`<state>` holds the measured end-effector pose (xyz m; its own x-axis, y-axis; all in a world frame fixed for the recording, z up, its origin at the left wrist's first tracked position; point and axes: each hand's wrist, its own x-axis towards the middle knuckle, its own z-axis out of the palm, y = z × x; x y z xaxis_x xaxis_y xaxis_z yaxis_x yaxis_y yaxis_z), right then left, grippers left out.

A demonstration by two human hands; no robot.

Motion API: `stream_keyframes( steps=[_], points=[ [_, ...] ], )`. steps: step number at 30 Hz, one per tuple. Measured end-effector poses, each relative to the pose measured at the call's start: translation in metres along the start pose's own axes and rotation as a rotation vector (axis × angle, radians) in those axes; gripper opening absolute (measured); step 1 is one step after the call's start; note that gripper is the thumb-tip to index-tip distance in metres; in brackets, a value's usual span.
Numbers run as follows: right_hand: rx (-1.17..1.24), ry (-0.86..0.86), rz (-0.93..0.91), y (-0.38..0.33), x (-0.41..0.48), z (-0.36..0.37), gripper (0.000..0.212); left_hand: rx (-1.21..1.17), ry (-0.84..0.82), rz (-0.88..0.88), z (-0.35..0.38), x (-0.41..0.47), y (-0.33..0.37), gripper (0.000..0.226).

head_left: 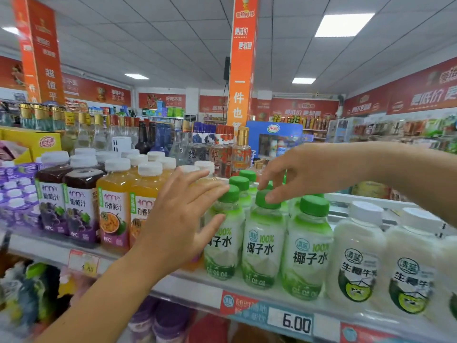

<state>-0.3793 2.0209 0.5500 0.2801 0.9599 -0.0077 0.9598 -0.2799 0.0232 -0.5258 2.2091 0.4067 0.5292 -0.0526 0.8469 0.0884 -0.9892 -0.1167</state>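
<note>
Left hand [183, 219] and right hand [304, 169] are bare, as are left forearm [103, 293] and right forearm [408, 167], uncovered to the frame edge; nails, where they show, are short and unvarnished.

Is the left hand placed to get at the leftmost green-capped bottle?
Probably yes: the left hand is open right at the leftmost bottle, nothing between them. The right hand pinches the next bottle's cap.

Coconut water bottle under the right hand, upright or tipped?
Upright: the coconut water bottle stands on the shelf, green cap topmost, right hand pinching the cap.
</note>
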Motion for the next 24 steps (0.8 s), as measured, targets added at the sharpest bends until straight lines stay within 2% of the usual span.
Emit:
stream_keyframes(
  steps=[3,9,12,14,17,19,21,24],
  points=[
    [-0.03,0.016,0.005,-0.004,0.001,0.019,0.045,0.026,-0.031,-0.022,-0.001,-0.001,0.005,0.051],
    [0.078,0.164,0.058,-0.016,-0.01,0.035,0.036,-0.003,-0.116,-0.086,-0.016,-0.02,0.021,0.061],
    [0.15,0.375,0.009,-0.029,-0.032,0.04,0.035,-0.099,-0.117,-0.142,-0.027,-0.044,0.033,0.063],
    [0.299,0.561,-0.03,-0.043,-0.045,0.041,0.032,-0.25,-0.137,-0.204,-0.038,-0.06,0.047,0.064],
    [0.552,0.73,-0.036,-0.065,-0.058,0.054,0.026,-0.706,-0.286,-0.465,-0.058,-0.085,0.072,0.073],
    [0.679,0.761,-0.026,-0.082,-0.062,0.072,0.022,-1.022,-0.346,-0.625,-0.066,-0.106,0.083,0.079],
    [0.824,0.757,0.009,-0.1,-0.065,0.096,0.018,-1.228,-0.404,-0.728,-0.071,-0.131,0.085,0.081],
    [1.007,0.725,0.089,-0.129,-0.069,0.138,0.016,-1.334,-0.505,-0.807,-0.079,-0.167,0.086,0.077]
  ],
)
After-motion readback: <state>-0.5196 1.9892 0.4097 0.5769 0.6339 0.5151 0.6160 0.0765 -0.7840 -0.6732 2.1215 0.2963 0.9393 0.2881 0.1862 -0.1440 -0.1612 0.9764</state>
